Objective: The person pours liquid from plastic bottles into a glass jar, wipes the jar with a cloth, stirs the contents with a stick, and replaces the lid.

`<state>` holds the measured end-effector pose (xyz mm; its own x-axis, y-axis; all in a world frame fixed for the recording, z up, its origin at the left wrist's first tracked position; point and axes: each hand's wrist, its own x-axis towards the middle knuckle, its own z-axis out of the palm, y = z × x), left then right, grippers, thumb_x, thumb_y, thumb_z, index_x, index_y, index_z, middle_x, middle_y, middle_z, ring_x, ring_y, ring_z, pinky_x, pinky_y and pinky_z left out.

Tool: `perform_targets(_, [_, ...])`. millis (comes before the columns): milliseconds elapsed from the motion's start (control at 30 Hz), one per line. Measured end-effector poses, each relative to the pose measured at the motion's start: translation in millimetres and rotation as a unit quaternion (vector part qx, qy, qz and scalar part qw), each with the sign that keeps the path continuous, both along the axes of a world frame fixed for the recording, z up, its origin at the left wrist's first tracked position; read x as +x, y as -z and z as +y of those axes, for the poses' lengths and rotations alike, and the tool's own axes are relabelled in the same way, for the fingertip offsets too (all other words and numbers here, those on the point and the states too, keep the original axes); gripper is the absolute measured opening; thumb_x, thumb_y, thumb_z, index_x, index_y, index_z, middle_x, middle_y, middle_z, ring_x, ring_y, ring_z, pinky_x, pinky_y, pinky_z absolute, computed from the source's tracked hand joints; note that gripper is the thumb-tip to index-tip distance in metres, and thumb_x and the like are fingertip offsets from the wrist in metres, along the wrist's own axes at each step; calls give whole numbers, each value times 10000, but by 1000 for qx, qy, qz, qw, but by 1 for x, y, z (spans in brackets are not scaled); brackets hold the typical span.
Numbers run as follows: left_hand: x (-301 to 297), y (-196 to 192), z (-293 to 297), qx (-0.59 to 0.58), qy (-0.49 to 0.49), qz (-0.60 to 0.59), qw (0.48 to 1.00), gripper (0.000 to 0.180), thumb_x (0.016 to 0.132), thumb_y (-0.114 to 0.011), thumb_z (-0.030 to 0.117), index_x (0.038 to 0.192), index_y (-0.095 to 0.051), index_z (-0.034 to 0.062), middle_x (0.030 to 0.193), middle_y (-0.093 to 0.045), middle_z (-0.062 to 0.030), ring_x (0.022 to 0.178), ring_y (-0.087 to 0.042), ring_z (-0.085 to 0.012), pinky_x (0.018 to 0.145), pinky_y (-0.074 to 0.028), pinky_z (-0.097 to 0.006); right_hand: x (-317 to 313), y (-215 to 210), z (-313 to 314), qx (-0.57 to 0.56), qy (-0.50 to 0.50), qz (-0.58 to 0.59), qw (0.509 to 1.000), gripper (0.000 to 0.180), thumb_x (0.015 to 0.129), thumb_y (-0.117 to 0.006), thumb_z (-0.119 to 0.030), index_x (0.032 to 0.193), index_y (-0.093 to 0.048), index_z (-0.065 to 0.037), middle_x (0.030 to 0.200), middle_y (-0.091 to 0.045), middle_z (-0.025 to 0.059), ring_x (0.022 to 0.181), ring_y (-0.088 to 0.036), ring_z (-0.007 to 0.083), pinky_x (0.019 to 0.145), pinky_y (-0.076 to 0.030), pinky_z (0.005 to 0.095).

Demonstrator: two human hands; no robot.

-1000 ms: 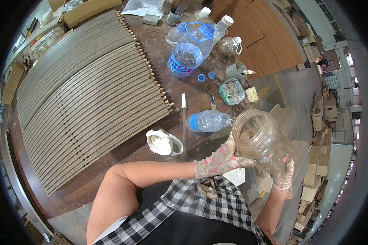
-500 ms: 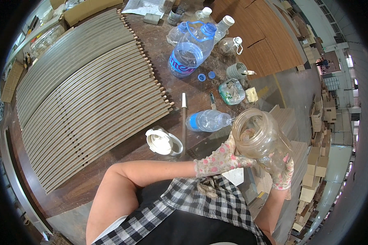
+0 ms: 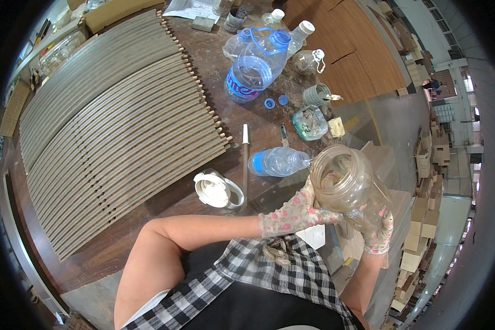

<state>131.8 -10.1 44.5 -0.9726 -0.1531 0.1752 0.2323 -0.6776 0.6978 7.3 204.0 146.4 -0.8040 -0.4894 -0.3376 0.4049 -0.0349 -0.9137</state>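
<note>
The clear wide-mouthed jar (image 3: 363,195) is off the table (image 3: 187,190), held tilted near its right-hand edge with its open mouth toward the camera, perhaps so its inside can be seen. Both gloved hands grip it, likely because it is too broad and smooth for one: the left hand (image 3: 291,215) clasps it below the threaded rim (some fingers are hidden), while the right hand (image 3: 378,231) curls round the lower end, seemingly taking the weight. A blue-banded bottle (image 3: 275,162) lies with its neck pointing at the jar; whether they touch I cannot tell. A white lid (image 3: 214,190) sits apart, leaving the grip unobstructed.
</note>
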Motion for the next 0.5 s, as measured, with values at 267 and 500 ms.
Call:
perform_targets(267, [0,-1,-1,-5,-11,-1,1000,786,831,-797,249,1406,-340,-32,1373,-495,-141,1287,-451,-196,1095,-366,-372,3,-2,-1,-9,-3,4,1000,894,730,-800,-378,1414,-380,14,1338,-516,194,1158,-560,405,954,-496,577])
perform_targets(500, [0,0,2,4,-35,8,999,811,841,-786,225,1425,-285,-32,1362,-496,-149,1280,-457,-203,1084,-383,-376,6,7,-4,-41,15,12,999,853,761,-782,-350,1418,-376,11,1349,-508,188,1175,-551,384,997,-473,558])
